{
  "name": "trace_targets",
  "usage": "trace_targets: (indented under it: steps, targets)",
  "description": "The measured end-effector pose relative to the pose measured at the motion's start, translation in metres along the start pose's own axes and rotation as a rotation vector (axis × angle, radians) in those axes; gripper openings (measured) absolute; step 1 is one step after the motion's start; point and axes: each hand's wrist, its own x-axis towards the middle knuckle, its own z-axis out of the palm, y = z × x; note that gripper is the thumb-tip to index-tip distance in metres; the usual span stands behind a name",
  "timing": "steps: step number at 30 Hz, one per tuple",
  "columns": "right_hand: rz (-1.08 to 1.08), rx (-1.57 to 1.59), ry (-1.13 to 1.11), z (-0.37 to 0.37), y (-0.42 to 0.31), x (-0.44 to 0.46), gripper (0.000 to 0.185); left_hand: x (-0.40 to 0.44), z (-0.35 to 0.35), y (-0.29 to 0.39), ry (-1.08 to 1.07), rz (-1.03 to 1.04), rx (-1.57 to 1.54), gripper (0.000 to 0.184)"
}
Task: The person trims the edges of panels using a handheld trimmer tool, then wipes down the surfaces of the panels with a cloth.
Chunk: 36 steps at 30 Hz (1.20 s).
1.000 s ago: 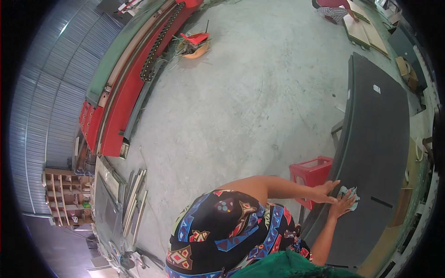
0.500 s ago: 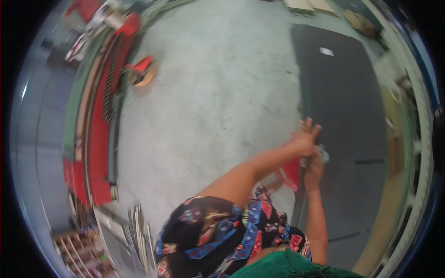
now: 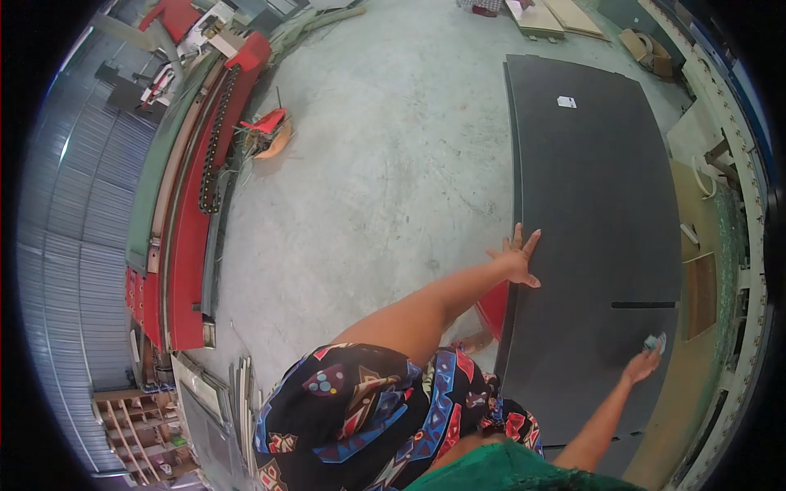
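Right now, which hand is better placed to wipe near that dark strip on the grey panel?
Probably the right hand: it holds the cloth over the panel, close to the dark strip. The left hand looks empty and sits farther off, at the panel's left edge.

One camera, worn on head. Looks forward and down. Very wide, round view: black corners, bent edges. Closest, at bottom: black cloth clothes with bright shapes (image 3: 393, 409), plain green cloth (image 3: 508, 466). Middle: pale grey floor (image 3: 368, 196). Right: long, flat, dark grey panel (image 3: 594, 204). Left: long red-and-green machine (image 3: 187, 286). Far: flat pale boards (image 3: 536, 18), small.
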Motion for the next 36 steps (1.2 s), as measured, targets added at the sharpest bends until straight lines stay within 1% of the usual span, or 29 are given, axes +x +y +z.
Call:
trace_targets:
  steps: [1, 2, 3, 4, 7, 9, 10, 11, 13, 15, 17, 19, 20, 22, 23, 25, 26, 27, 28, 29, 31, 32, 33, 34, 35, 36]
  targets:
    - [0.103, -0.043, -0.048, -0.002, 0.015, 0.008, 0.043, -0.001, -0.001, 0.001, -0.007, 0.003, 0.002, 0.127]
    - [0.104, -0.041, -0.05, -0.003, 0.017, 0.014, 0.043, -0.001, -0.001, 0.0, -0.007, 0.001, 0.003, 0.127]
    - [0.242, -0.214, -0.16, -0.001, 0.019, 0.022, 0.044, 0.0, 0.0, -0.001, 0.0, 0.003, 0.0, 0.127]
    - [0.385, -0.397, -0.256, -0.016, -0.002, 0.001, 0.046, -0.02, -0.004, -0.032, 0.004, 0.024, -0.009, 0.128]
    - [0.381, -0.479, -0.296, -0.027, -0.051, 0.016, 0.05, -0.023, -0.009, -0.03, -0.004, 0.015, -0.005, 0.128]
    - [0.122, -0.489, -0.235, 0.013, -0.032, 0.026, 0.05, -0.022, -0.008, -0.029, -0.002, 0.02, 0.005, 0.128]
    - [0.046, -0.447, -0.217, 0.012, -0.052, 0.026, 0.05, -0.021, -0.007, -0.029, 0.012, 0.019, 0.003, 0.128]
    - [-0.032, -0.405, -0.198, 0.005, -0.087, 0.024, 0.051, -0.02, -0.008, -0.027, 0.005, 0.026, 0.011, 0.128]
    - [-0.081, -0.4, -0.183, 0.016, -0.132, 0.011, 0.051, -0.019, -0.008, -0.027, 0.007, 0.017, 0.006, 0.128]
    - [-0.068, -0.282, -0.116, 0.016, -0.169, -0.016, 0.051, -0.018, -0.009, -0.027, 0.003, 0.024, 0.013, 0.128]
    - [-0.197, -0.148, -0.052, 0.01, -0.184, -0.046, 0.052, -0.016, -0.008, -0.027, -0.004, 0.037, 0.026, 0.128]
    - [-0.26, -0.04, -0.119, -0.012, -0.208, -0.074, 0.053, -0.013, -0.006, -0.028, 0.012, 0.017, 0.03, 0.129]
    - [-0.237, -0.052, -0.115, -0.016, -0.214, -0.086, 0.053, -0.012, -0.006, -0.029, -0.002, 0.033, 0.044, 0.129]
    - [-0.295, 0.078, -0.141, -0.02, -0.223, -0.113, 0.052, -0.01, -0.006, -0.03, 0.024, 0.035, 0.039, 0.131]
    - [-0.326, 0.092, -0.185, -0.026, -0.232, -0.124, 0.051, 0.001, 0.001, -0.041, -0.006, 0.065, 0.067, 0.131]
    - [-0.354, 0.152, -0.285, -0.04, -0.254, -0.147, 0.048, 0.032, 0.021, -0.067, 0.171, 0.216, 0.091, 0.132]
    - [-0.355, 0.202, -0.337, -0.043, -0.264, -0.162, 0.047, 0.035, 0.022, -0.072, 0.158, 0.222, 0.107, 0.133]
    - [-0.412, 0.257, -0.411, -0.041, -0.271, -0.176, 0.046, 0.038, 0.021, -0.075, 0.142, 0.231, 0.125, 0.134]
    - [-0.471, 0.371, -0.405, -0.039, -0.279, -0.191, 0.046, 0.039, 0.021, -0.077, 0.157, 0.296, 0.138, 0.134]
    - [-0.528, 0.405, -0.437, -0.046, -0.291, -0.199, 0.043, 0.04, 0.021, -0.078, 0.175, 0.36, 0.144, 0.134]
    - [-0.621, 0.705, -0.49, -0.041, -0.304, -0.217, 0.029, 0.036, 0.016, -0.07, 0.114, 0.352, 0.151, 0.135]
    - [-0.701, 0.678, -0.4, -0.044, -0.319, -0.228, 0.026, 0.027, 0.009, -0.069, 0.084, 0.385, 0.172, 0.135]
    - [-0.671, 0.667, -0.385, -0.045, -0.322, -0.227, 0.026, 0.019, 0.004, -0.064, 0.062, 0.322, 0.12, 0.135]
    - [-0.731, 0.786, -0.487, -0.045, -0.324, -0.225, 0.023, 0.014, 0.001, -0.059, 0.047, 0.253, 0.066, 0.135]
    - [-0.798, 0.908, -0.591, -0.046, -0.324, -0.222, 0.02, 0.014, 0.002, -0.059, 0.038, 0.265, 0.081, 0.135]
    - [-0.744, 0.93, -0.577, -0.047, -0.32, -0.21, 0.027, 0.014, 0.002, -0.06, 0.041, 0.275, 0.067, 0.137]
